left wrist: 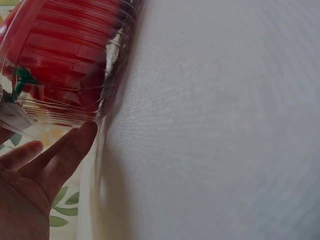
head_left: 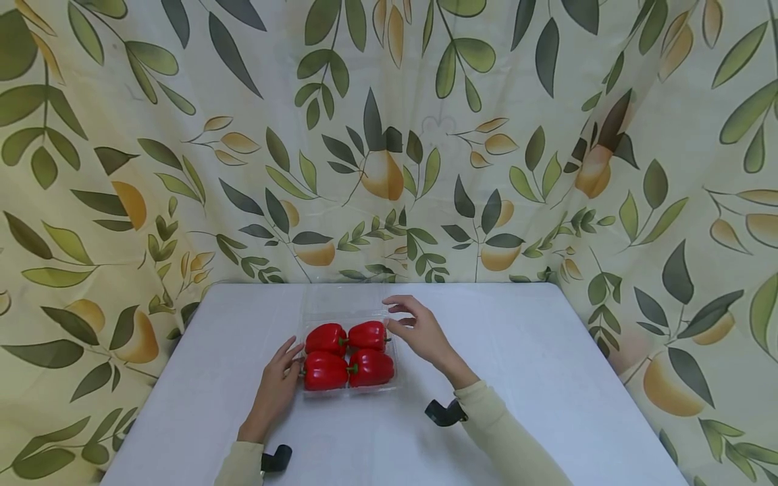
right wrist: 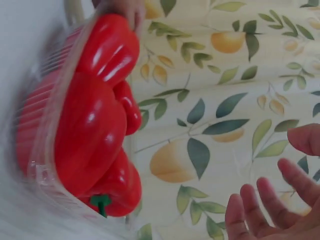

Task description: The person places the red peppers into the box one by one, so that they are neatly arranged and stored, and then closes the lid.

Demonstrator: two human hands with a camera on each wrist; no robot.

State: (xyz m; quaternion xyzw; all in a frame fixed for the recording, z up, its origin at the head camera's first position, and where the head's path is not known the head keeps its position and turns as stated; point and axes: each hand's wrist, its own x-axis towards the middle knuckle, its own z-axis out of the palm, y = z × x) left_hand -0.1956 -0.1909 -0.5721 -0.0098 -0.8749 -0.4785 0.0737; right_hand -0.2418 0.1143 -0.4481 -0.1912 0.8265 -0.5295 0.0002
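Several red bell peppers (head_left: 371,368) with green stems sit in two rows inside a clear plastic container (head_left: 378,389). Its clear hinged lid (head_left: 343,299) lies folded back behind it. At the container's left side is my left hand (head_left: 278,381), fingers extended; in the left wrist view a fingertip (left wrist: 88,131) is right at the ribbed wall's corner. My right hand (head_left: 425,337) hovers by the back right corner, near the lid's edge, with fingers spread and nothing held. The right wrist view shows that hand (right wrist: 280,215) apart from the peppers (right wrist: 90,132).
A white-covered table (head_left: 504,351) carries the container. Behind it and on both sides hangs a leaf-and-fruit patterned curtain (head_left: 419,148). Each wrist bears a small black camera, one of them on the right wrist (head_left: 446,413).
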